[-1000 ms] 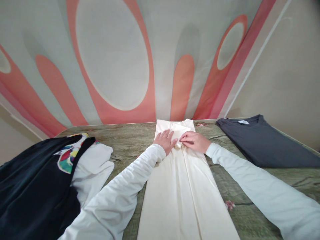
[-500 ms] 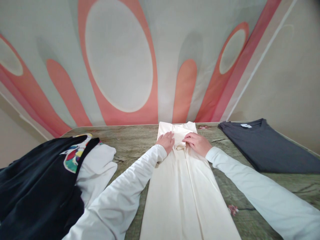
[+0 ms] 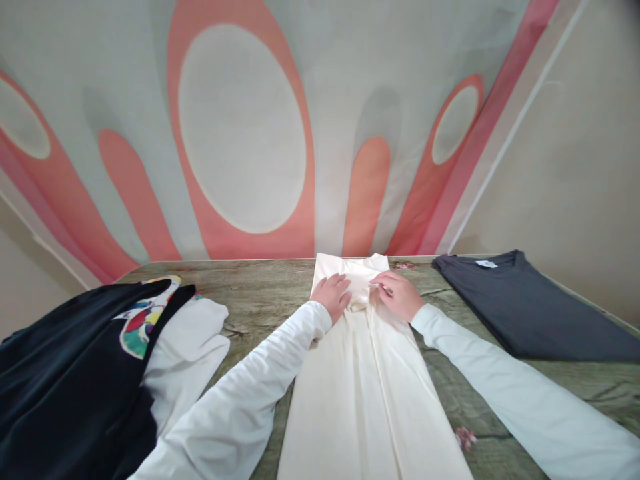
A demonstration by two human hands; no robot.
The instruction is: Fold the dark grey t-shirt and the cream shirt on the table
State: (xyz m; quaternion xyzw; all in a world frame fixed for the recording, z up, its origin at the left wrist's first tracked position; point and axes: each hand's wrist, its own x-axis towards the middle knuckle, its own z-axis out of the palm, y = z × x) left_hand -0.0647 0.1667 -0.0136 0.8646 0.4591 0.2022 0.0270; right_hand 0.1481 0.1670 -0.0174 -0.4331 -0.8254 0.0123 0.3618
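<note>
A long cream garment (image 3: 355, 387) lies lengthwise down the middle of the table, with narrow folds along it. Its upper part is gathered and layered near the far edge; what kind of garment it is I cannot tell. My left hand (image 3: 332, 296) rests flat on the left side of that gathered part, fingers stretched out. On the opposite side, my right hand (image 3: 399, 295) has its thumb and fingers closed in a pinch at the fabric, with a bit of cloth at the fingertips. White sleeves cover both forearms.
To the left, a black garment (image 3: 65, 373) with a colourful print lies in a loose heap over a white cloth (image 3: 193, 353). A folded dark grey T-shirt (image 3: 535, 310) lies at the right. The wood-patterned tabletop (image 3: 265, 287) meets a patterned wall hanging (image 3: 330, 127) behind.
The whole view has tilted up slightly, so the table sits lower. My right fingers have lifted and pinched a little at the cream cloth; my left hand stays flat.
</note>
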